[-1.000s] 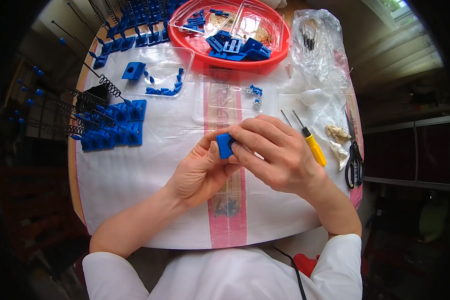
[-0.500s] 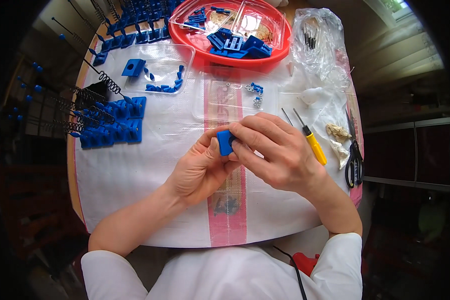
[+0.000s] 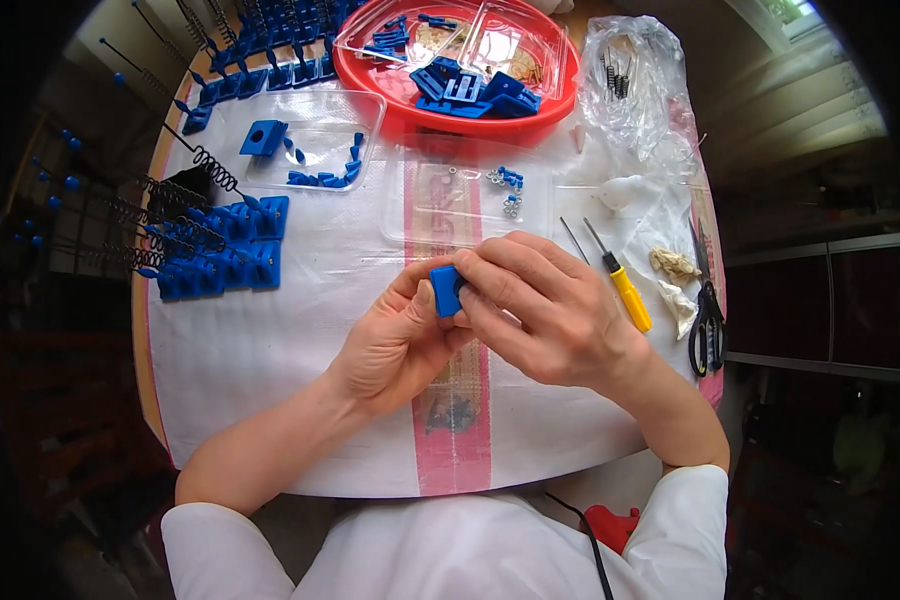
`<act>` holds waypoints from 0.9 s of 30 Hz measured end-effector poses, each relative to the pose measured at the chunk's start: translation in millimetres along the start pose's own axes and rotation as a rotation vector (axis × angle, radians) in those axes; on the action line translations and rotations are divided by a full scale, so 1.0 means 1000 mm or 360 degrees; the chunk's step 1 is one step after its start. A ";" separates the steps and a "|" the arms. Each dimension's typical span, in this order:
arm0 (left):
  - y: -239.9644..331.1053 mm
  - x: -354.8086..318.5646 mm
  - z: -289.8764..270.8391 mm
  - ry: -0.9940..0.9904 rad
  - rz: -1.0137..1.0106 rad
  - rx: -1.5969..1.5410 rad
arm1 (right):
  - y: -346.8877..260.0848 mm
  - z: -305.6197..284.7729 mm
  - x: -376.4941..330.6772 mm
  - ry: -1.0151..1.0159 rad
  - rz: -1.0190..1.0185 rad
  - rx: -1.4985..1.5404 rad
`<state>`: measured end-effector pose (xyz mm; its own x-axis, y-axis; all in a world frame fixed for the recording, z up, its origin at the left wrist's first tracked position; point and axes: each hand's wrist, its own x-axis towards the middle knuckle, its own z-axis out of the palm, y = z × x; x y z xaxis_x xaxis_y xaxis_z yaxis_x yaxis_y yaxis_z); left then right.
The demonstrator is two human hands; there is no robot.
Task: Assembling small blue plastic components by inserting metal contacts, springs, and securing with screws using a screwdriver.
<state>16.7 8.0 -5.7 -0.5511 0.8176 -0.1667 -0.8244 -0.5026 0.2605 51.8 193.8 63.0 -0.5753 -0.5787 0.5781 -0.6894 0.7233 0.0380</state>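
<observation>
Over the middle of the table, my left hand (image 3: 395, 335) pinches a small blue plastic block (image 3: 447, 290) between thumb and fingers. My right hand (image 3: 545, 310) closes on the same block from the right, its thumb and fingertips at the block's dark round hole. Whether those fingertips also hold a smaller part cannot be made out. Just beyond the hands lies a clear plastic lid (image 3: 430, 215) with tiny blue pieces (image 3: 510, 178) and small metal nuts (image 3: 511, 206) on it.
A clear tray (image 3: 375, 150) with blue parts lies far left, beside rows of blue bases (image 3: 232, 265) with black springs. At the back stands a red basin (image 3: 560, 110). On the right are a yellow-handled screwdriver (image 3: 630, 298), black scissors (image 3: 707, 335) and a plastic bag (image 3: 660, 120).
Both hands stay on the blue block, which has tilted slightly. The right fingers have shifted a little against it. The whole view has moved slightly.
</observation>
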 end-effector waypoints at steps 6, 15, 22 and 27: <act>0.000 -0.002 -0.001 0.0009 0.0001 0.0005 | 0.000 0.002 -0.001 0.0009 -0.0006 -0.0013; 0.001 -0.002 0.006 0.0020 0.0031 0.0048 | 0.001 0.000 -0.002 -0.0014 0.0011 -0.0006; 0.004 -0.003 0.016 0.0103 0.0024 0.0022 | 0.001 0.003 -0.005 -0.0059 0.0033 0.0006; 0.004 -0.006 0.015 0.0179 0.0074 0.0217 | 0.001 0.007 -0.007 -0.0059 0.0042 0.0043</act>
<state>18.7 4.9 10.4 -0.6054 0.7540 -0.2550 -0.7768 -0.4898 0.3958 51.9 195.5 53.4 -0.6089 -0.5734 0.5482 -0.6852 0.7283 0.0007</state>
